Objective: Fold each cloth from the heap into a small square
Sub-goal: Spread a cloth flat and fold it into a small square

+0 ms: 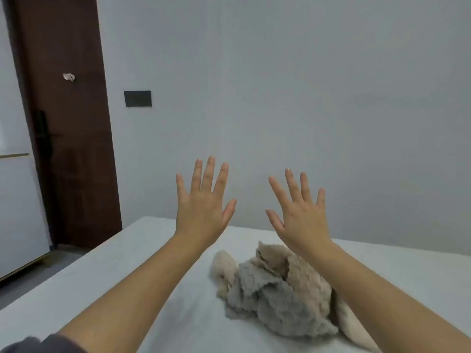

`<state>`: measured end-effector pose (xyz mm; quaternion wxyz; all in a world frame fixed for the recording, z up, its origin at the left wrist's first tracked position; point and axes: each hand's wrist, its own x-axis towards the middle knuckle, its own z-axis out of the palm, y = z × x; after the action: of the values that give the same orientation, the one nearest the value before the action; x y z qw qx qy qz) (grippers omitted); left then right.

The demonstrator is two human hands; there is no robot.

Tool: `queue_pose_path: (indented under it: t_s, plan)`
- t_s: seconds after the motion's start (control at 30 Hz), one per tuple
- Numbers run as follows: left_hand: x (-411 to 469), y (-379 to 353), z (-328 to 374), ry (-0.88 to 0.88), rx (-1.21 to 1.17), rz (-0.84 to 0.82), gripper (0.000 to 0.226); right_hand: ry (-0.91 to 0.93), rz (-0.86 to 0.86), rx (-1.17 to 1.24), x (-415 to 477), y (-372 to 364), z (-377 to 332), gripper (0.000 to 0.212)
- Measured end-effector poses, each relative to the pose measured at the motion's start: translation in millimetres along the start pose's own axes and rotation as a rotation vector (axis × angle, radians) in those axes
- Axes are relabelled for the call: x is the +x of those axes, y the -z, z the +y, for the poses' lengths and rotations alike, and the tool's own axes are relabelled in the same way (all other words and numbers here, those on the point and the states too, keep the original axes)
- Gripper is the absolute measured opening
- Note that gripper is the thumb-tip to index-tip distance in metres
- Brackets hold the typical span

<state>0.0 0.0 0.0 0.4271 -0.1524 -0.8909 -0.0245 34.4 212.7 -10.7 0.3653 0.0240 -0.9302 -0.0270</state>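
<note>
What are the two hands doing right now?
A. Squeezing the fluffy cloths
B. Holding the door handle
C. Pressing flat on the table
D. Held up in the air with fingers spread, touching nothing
D: the left hand and the right hand are raised with fingers spread, holding nothing, while the heap of cloths lies untouched on the white table below them.

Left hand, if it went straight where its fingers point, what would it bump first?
Probably the pale wall; nothing shows between the left hand and it, though depth is unclear.
</note>
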Motion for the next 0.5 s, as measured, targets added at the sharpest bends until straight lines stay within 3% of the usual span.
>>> queue_pose_path:
  t_s: [0.13, 0.3, 0.37, 0.5]
  plan:
    - [-56.8, -7.2, 19.8, -0.021, -0.127, -0.157, 0.071, -0.057, -0.334, 0.018, -63.3, -12.8, 15.7, 0.068]
    - [-122.0, -60.1, 45.7, 0.011, -0.475, -0.637, 0.073, -0.211, -0.624, 0.158, -126.3, -66.3, 28.1, 0.077]
    - [-132.7, -89.4, 57.1, 0.007, -0.554, -0.699, 0.078, -0.229, -0.670, 0.180, -129.5, -85.9, 28.9, 0.077]
    - [-119.5, -143.8, 74.0, 0.088, -0.643, -0.677, 0.071, -0.206, -0.594, 0.183, -107.0, -119.6, 32.3, 0.067]
